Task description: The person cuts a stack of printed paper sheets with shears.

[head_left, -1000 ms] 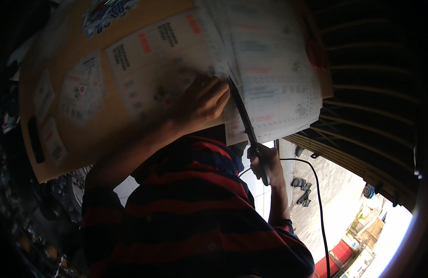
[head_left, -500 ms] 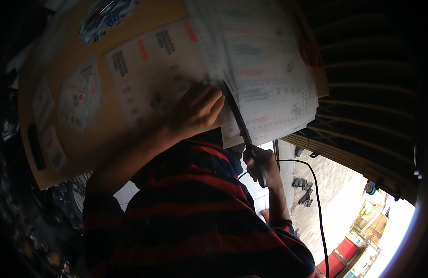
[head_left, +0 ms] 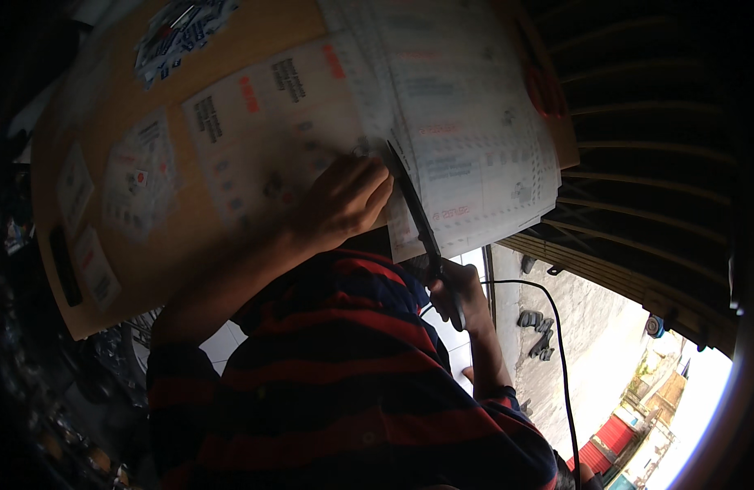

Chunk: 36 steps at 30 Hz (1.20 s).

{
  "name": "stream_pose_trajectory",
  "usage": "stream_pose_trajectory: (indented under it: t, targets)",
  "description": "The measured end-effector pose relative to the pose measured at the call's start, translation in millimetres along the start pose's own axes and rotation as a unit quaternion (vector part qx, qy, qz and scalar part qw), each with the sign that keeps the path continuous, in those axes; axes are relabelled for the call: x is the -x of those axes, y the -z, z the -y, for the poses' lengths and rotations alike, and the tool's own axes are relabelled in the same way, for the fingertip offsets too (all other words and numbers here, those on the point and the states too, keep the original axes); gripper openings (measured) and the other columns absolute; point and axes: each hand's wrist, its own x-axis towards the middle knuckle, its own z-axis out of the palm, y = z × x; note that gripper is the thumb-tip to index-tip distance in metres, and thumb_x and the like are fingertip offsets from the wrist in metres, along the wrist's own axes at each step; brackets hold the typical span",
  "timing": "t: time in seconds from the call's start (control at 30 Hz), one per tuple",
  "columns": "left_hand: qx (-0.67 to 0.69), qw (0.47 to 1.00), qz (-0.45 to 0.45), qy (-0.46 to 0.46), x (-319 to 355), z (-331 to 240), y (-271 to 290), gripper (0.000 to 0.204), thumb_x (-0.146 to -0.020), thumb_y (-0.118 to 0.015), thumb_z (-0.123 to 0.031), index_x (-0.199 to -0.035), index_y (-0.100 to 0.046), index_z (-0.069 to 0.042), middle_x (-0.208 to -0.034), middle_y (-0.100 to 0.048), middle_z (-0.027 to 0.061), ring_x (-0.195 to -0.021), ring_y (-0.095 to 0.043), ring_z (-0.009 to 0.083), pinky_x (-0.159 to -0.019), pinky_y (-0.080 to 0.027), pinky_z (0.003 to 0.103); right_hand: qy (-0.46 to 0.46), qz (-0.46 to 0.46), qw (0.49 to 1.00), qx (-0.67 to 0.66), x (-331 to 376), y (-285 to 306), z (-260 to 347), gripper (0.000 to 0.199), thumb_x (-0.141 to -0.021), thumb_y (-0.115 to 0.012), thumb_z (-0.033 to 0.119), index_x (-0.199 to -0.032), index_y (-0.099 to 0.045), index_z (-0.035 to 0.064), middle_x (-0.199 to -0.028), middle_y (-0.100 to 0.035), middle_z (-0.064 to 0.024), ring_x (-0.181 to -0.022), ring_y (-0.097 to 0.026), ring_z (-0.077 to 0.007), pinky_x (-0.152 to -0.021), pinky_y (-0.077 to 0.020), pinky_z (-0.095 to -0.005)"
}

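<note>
My right hand point(head_left: 463, 296) is closed round the handles of dark scissors point(head_left: 416, 204). Their long blades point away from me, along the near edge of a stack of translucent printed sheets point(head_left: 487, 175). Beside the blade tips, my left hand point(head_left: 351, 200) has its fingers curled together at the edge of a printed sheet point(head_left: 267, 102). Its fingertips are in shadow, and the pinched part of the sheet is hidden. Both sheet areas lie on a brown board-like table top point(head_left: 169, 261).
Small cut printed pieces point(head_left: 140, 175) lie at the left of the board, with a pile of cuttings point(head_left: 185, 33) at the far left. A red looped thing point(head_left: 544, 90) rests at the far right. A black cable point(head_left: 561, 359) hangs at the right, near dark footwear point(head_left: 536, 331) on the ground.
The scissors have shifted slightly left at the tips, and my right hand's grip on the handles has changed a little. My left hand stays almost in place.
</note>
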Motion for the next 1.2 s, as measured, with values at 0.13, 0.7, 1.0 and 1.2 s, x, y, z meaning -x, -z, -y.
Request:
stream_pose_trajectory:
  t: [0.13,0.7,1.0,1.2]
  targets:
    - [-0.005,1.0,-0.007,-0.001,-0.6,-0.4,-1.1,0.016,-0.071,-0.065,-0.004,-0.086,-0.061,0.001,-0.085,-0.049,0.0067,-0.079,-0.055,0.0188,-0.072,-0.049,0.032,0.004,-0.008,1.0,0.005,1.7,-3.5,-2.1,0.051,-0.083,-0.067,0.047,-0.077,-0.056,-0.0015,-0.049,-0.047,-0.0003,-0.046,-0.043,-0.0064,-0.042,-0.0334,-0.0261]
    - [0.019,0.999,0.033,-0.005,4.7,-5.0,6.6,0.027,-0.069,-0.073,-0.003,-0.094,-0.063,0.004,-0.093,-0.057,0.0092,-0.081,-0.058,0.0206,-0.069,-0.051,0.031,-0.005,0.01,1.0,-0.016,-4.7,-9.5,25.3,0.052,-0.084,-0.067,0.046,-0.099,-0.065,-0.0035,-0.056,-0.054,-0.0026,-0.052,-0.048,-0.0065,-0.047,-0.0366,-0.0251]
    - [0.032,0.999,0.017,-0.003,6.2,-5.7,2.6,0.03,-0.067,-0.072,-0.001,-0.095,-0.063,0.005,-0.092,-0.055,0.0091,-0.079,-0.057,0.0198,-0.069,-0.051,0.031,-0.012,0.008,1.0,-0.011,-8.2,-8.7,20.5,0.052,-0.085,-0.066,0.047,-0.096,-0.064,-0.0038,-0.056,-0.054,-0.001,-0.051,-0.048,-0.0065,-0.047,-0.0369,-0.0258]
    - [0.04,0.999,0.012,-0.014,6.5,-5.6,3.3,0.03,-0.067,-0.07,-0.002,-0.095,-0.063,0.005,-0.092,-0.055,0.0092,-0.079,-0.057,0.0194,-0.069,-0.05,0.031,0.01,0.002,1.0,-0.019,-12.6,-10.2,11.7,0.055,-0.084,-0.065,0.051,-0.091,-0.062,-0.0038,-0.055,-0.052,-0.0003,-0.05,-0.046,-0.0063,-0.045,-0.0346,-0.0247]
